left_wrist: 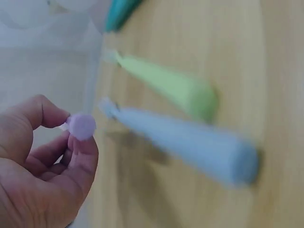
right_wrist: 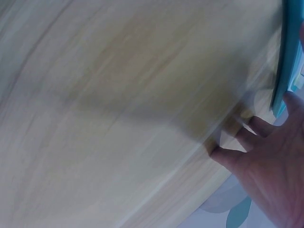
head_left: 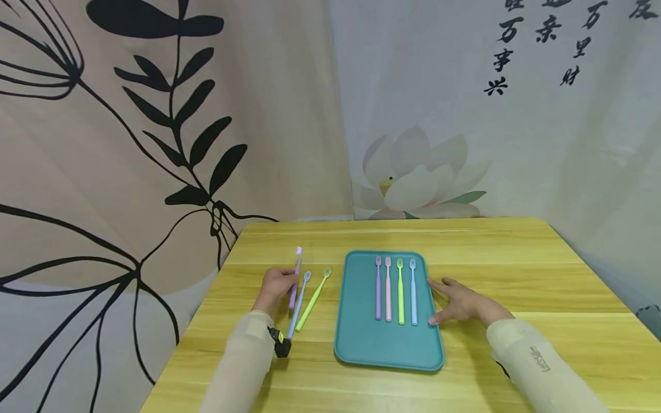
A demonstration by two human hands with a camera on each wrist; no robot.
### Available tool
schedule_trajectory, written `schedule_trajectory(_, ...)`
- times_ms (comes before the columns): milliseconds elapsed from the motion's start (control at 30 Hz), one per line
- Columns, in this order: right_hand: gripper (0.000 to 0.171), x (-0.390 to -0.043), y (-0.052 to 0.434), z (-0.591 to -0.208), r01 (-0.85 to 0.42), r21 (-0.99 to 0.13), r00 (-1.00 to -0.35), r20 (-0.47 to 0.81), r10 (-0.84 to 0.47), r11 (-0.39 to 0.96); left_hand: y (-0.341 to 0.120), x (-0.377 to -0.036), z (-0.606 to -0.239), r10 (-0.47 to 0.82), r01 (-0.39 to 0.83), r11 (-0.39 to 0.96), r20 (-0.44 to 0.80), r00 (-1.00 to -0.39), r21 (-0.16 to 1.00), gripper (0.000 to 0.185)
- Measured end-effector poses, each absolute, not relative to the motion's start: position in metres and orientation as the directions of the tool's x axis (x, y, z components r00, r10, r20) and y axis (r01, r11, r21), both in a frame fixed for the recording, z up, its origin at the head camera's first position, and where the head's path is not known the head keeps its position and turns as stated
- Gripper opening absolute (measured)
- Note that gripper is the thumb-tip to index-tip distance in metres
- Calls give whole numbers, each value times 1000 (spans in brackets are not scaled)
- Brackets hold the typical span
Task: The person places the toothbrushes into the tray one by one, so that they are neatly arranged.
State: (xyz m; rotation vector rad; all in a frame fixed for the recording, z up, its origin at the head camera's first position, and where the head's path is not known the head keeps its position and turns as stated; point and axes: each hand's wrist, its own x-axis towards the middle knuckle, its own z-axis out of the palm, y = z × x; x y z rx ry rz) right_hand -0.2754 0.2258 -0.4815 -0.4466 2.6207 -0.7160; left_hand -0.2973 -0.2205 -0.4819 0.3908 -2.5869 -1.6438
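Note:
A teal tray lies on the yellow wooden table, with purple, pink, green and blue toothbrushes side by side in it. Left of the tray lie a blue toothbrush and a green toothbrush. My left hand pinches a purple toothbrush; in the left wrist view its handle end sits between thumb and fingers. My right hand rests flat on the table beside the tray's right edge, fingers spread.
Patterned curtains hang behind and to the left of the table. The table's left edge runs close to my left forearm. Bare wood lies right of the tray and behind it.

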Motion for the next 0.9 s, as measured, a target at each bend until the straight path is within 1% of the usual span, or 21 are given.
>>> schedule_trajectory(67,110,-276,227,-481,-201,-537,-874,-280,-398,819,-208,-297,-476,-202,-173,331,-109,-973,928,30)
schedule_trajectory(100,110,-276,227,-481,-201,-538,-873,-281,-399,819,-200,-297,-473,-185,-163,325,-106,-977,931,29)
schedule_trajectory(200,110,-277,228,-481,-200,-541,-872,-283,-400,817,-171,-295,-466,-134,-130,353,-88,-987,927,26)
schedule_trajectory(333,110,-276,229,-480,-203,-548,-871,-278,-405,811,-129,-292,-466,-101,-88,401,-51,-994,912,26)
schedule_trajectory(433,109,-276,230,-480,-198,-556,-871,-279,-405,808,-102,-290,-473,-110,-84,410,-43,-993,908,26)
schedule_trajectory(567,109,-276,229,-480,-198,-559,-869,-280,-408,805,-77,-288,-483,-146,-89,474,-21,-989,876,24)
schedule_trajectory(667,108,-275,228,-479,-207,-558,-867,-276,-414,804,-65,-286,-485,-176,-104,522,-12,-984,846,22)
schedule_trajectory(900,107,-274,226,-477,-208,-555,-871,-269,-411,805,-49,-284,-485,-194,-151,555,-50,-980,818,12)
